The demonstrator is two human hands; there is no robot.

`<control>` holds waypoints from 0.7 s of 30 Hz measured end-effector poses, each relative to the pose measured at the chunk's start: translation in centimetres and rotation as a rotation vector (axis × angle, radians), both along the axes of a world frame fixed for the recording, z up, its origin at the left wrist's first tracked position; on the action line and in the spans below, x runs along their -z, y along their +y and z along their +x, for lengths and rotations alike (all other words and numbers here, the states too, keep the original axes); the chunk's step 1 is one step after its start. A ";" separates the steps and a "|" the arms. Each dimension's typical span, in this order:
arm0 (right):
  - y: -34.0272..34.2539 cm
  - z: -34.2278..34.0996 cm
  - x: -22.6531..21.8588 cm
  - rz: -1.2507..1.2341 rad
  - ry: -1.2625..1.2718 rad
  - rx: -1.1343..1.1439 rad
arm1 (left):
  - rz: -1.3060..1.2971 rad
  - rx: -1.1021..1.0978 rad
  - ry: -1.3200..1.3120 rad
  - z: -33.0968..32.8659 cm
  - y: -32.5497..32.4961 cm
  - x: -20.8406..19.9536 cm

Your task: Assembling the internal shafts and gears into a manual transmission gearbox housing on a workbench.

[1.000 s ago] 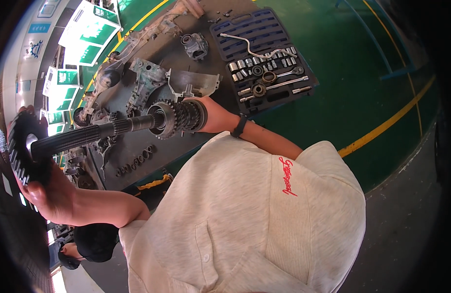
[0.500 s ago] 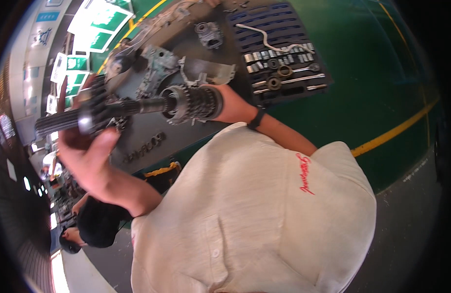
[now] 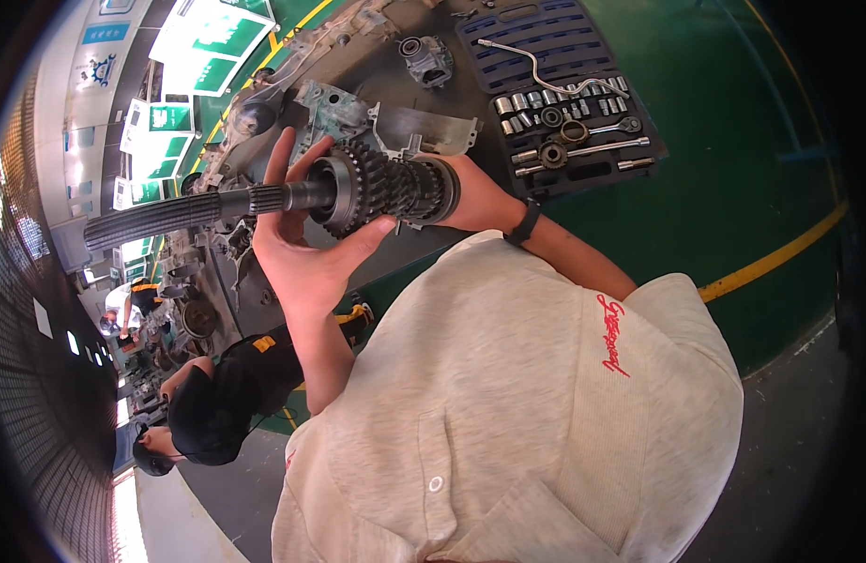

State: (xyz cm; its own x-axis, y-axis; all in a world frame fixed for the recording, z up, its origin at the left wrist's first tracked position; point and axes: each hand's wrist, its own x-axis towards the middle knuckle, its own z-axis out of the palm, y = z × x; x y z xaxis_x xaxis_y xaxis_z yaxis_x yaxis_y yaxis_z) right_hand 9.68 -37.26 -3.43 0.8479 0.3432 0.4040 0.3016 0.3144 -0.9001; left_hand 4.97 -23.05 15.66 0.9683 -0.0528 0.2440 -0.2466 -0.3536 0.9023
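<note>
Across the top of the frame, the table [image 3: 381, 80] carries grimy castings [image 3: 344, 113], with the tool case [image 3: 555, 28] open at upper right. Left of centre, your shaft [image 3: 170, 216] points toward the left edge, its stack [image 3: 391, 188] mid-frame. Your right hand [image 3: 480, 195] grasps the stack's right end. Your left hand [image 3: 302, 267], fingers spread, has come from the shaft's far end to the stack; whether it grips cannot be told. The gear [image 3: 363, 178] it carried seems now slid along to the stack, leaving the shaft's outer length bare.
</note>
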 end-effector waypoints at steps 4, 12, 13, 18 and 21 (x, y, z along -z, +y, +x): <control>-0.1 -0.1 -0.1 -0.019 0.013 -0.011 | 0.016 0.015 -0.031 -0.3 -0.1 0.4; 0.0 -0.2 -0.2 -0.028 0.033 -0.010 | -0.007 0.114 -0.040 0.1 1.1 1.3; 0.1 -0.1 -0.2 -0.029 0.013 -0.001 | -0.025 0.139 -0.020 0.3 1.4 1.2; 0.3 -0.1 -0.7 -0.009 -0.017 -0.027 | -0.051 0.260 -0.010 1.4 3.1 1.1; 0.4 0.3 -1.9 -0.023 0.029 0.030 | -0.060 0.282 -0.053 2.2 4.0 1.1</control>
